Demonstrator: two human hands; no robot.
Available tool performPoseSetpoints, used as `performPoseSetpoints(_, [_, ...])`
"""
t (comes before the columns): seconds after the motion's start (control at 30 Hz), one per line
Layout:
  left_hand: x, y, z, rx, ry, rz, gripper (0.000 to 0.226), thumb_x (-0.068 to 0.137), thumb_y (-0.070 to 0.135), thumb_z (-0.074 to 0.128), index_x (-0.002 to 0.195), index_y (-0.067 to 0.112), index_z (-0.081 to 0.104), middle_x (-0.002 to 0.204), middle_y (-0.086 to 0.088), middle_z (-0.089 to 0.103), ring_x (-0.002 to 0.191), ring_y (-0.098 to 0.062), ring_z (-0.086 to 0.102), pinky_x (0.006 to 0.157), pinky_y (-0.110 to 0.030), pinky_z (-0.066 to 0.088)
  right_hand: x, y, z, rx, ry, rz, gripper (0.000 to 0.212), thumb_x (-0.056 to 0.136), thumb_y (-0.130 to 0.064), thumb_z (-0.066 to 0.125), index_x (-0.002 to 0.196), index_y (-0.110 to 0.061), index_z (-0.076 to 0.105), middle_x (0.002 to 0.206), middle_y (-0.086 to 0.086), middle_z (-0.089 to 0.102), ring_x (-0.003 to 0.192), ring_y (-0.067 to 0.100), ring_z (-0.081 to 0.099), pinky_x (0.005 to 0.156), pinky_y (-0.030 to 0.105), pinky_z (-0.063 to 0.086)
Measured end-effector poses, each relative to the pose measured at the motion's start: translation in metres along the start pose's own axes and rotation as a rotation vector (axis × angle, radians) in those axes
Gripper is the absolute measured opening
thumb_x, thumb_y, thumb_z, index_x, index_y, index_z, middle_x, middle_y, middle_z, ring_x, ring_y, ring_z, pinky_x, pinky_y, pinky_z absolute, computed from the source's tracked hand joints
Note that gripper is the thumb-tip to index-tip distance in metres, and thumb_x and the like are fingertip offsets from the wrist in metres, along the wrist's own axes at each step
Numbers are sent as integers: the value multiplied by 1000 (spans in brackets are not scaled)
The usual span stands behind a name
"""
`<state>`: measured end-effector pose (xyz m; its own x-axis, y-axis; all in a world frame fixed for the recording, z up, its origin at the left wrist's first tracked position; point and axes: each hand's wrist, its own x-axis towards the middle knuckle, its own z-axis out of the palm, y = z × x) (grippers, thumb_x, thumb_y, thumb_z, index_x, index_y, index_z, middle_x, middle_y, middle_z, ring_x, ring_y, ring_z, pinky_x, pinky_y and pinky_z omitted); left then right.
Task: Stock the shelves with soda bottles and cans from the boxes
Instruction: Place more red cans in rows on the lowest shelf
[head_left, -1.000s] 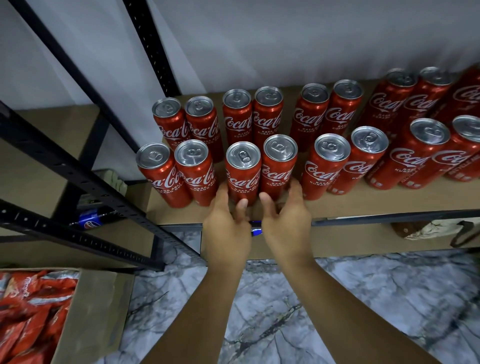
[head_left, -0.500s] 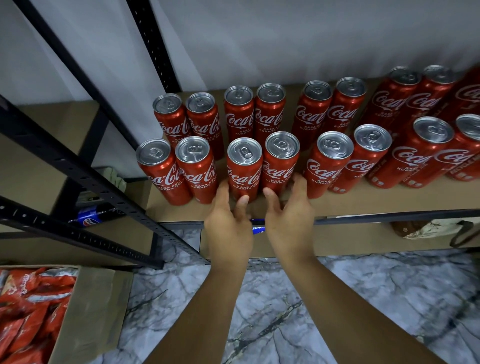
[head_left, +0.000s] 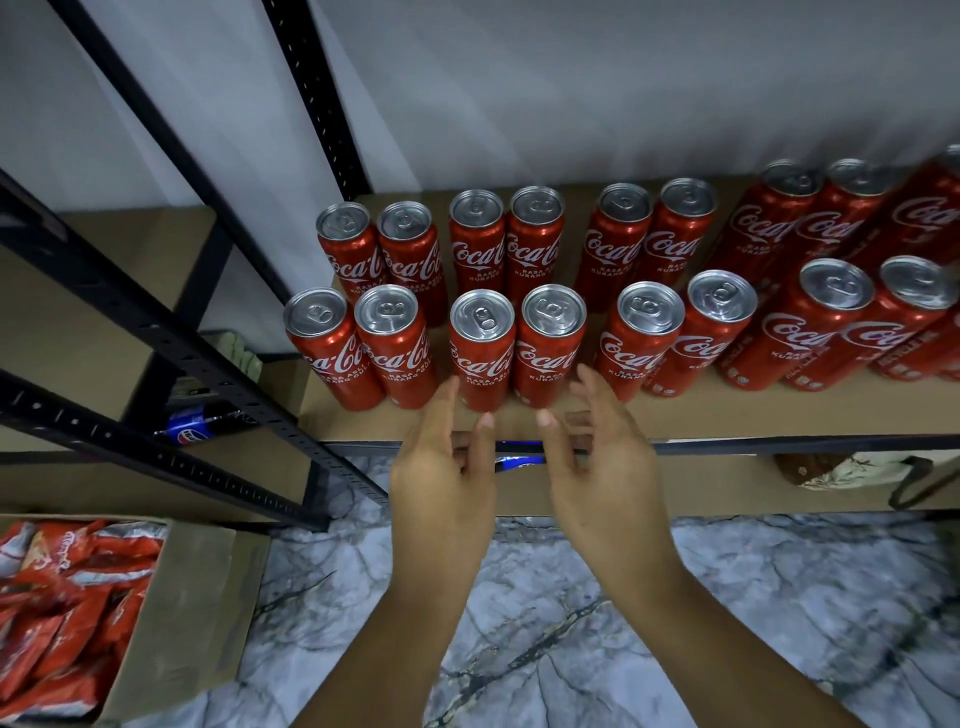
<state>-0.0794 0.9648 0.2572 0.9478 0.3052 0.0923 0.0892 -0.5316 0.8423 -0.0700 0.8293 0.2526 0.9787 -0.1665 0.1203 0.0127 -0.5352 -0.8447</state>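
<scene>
Red cans (head_left: 482, 358): "Coca-Cola"; bottle (head_left: 195, 427): Pepsi logo

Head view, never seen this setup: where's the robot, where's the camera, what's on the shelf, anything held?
No robot here: a person stocks the shelf by hand. The single picture comes from a camera worn on the head, looking forward and down, so both arms enter from the bottom. The left hand and right hand are open, with no grip on anything, just in front of the front row. The shelf board carries two rows of upright red Coca-Cola cans. At lower left, a cardboard box of red packets stands on the floor; a Pepsi bottle sits on a lower shelf.
</scene>
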Motion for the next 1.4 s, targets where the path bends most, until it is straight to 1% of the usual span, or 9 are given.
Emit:
performPoseSetpoints(0.1, [-7,29,-23,-1,-20,110,42,99,19,64,140,29,58,124,12,66,108,0,64,89,-15,51,-4,-20,-37,-48,-69,-164,48,101,-28,58,147,-20,49,135,-8,59,124,9,54,103,29,47])
performPoseSetpoints(0.27, [37,79,-50,130,-48,403,31,96,14,67,126,20,68,119,9,69,106,-6,64,92,-25,52,54,-65,-79,-375,-149,-433,44,98,-36,55,140,-21,57,137,-3,61,122,21,53,104,40,43])
performPoseSetpoints(0.47, [142,104,-43,517,-195,441,43,88,32,63,131,24,62,127,-5,64,116,-26,60,101,-42,47,161,-99,-77,-601,-369,-393,35,93,-41,53,122,-24,62,121,8,66,114,34,60,94,42,47])
performPoseSetpoints(0.53, [169,107,-36,663,-248,434,50,88,39,65,136,27,55,131,-6,61,121,-30,57,105,-53,44,188,-100,-69,-703,-406,-368,48,90,-48,57,135,-31,53,133,7,61,123,37,54,103,53,43])
performPoseSetpoints(0.67, [208,107,-21,873,-409,383,72,82,59,73,142,31,45,134,-3,61,131,-33,50,115,-69,18,219,-90,-52,-808,-564,-351,63,85,-55,70,139,-34,47,133,0,63,120,33,56,108,61,39])
performPoseSetpoints(0.9, [231,96,-12,837,-546,397,48,86,52,74,122,25,58,113,1,65,118,-32,57,108,-73,31,226,-75,-37,-708,-568,-339,62,92,-36,68,145,-25,39,128,8,63,114,33,58,104,59,43])
performPoseSetpoints(0.97, [227,99,-14,837,-512,411,43,88,49,73,122,25,60,115,2,65,121,-31,56,111,-75,22,224,-74,-38,-723,-546,-363,60,92,-31,68,145,-23,40,127,9,63,114,34,58,104,57,43])
performPoseSetpoints(1.27, [217,97,-17,842,-485,423,39,93,51,66,125,31,60,125,4,66,131,-29,51,113,-76,1,228,-60,-41,-799,-483,-423,56,95,-50,58,144,-29,42,132,4,65,131,36,53,118,71,-2])
performPoseSetpoints(1.4, [209,96,-23,792,-477,452,42,92,57,63,127,34,57,124,7,67,130,-26,53,113,-77,0,214,-71,-56,-698,-502,-456,41,95,-50,53,133,-33,49,117,-4,68,115,24,61,119,69,12])
